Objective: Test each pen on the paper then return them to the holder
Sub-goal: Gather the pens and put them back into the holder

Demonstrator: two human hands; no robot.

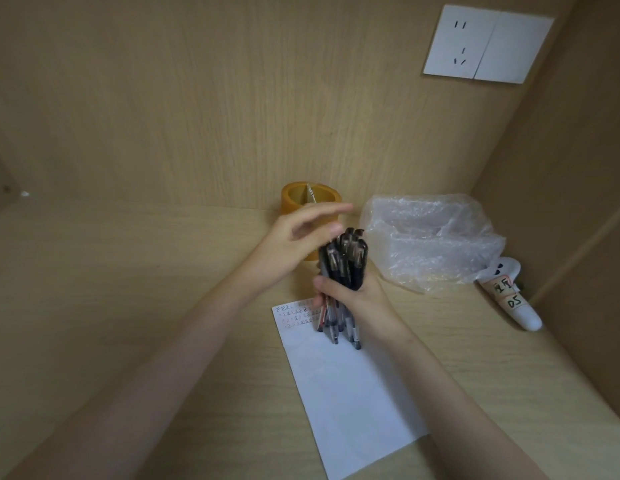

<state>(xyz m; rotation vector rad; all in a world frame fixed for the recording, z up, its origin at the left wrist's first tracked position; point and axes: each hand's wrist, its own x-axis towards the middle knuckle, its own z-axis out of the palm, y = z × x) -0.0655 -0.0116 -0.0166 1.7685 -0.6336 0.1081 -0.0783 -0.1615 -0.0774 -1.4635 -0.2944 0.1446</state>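
Observation:
My right hand (357, 299) grips a bundle of several black-capped pens (343, 268), held upright above the top of the white paper (350, 393). The pens' clear barrels point down over the paper's top edge, where rows of small written marks (294, 315) show. My left hand (294, 244) hovers just left of the caps with its fingers relaxed and spread, holding nothing. Behind my left hand stands the amber, translucent pen holder (301, 197) with a divider inside; its lower part is hidden by the hand.
A crumpled bubble-wrap bag (433, 237) lies right of the holder. A white tube with handwritten labels (513, 299) rests near the right wall. Wooden walls close in at the back and right, with a white wall socket (488, 43) high up.

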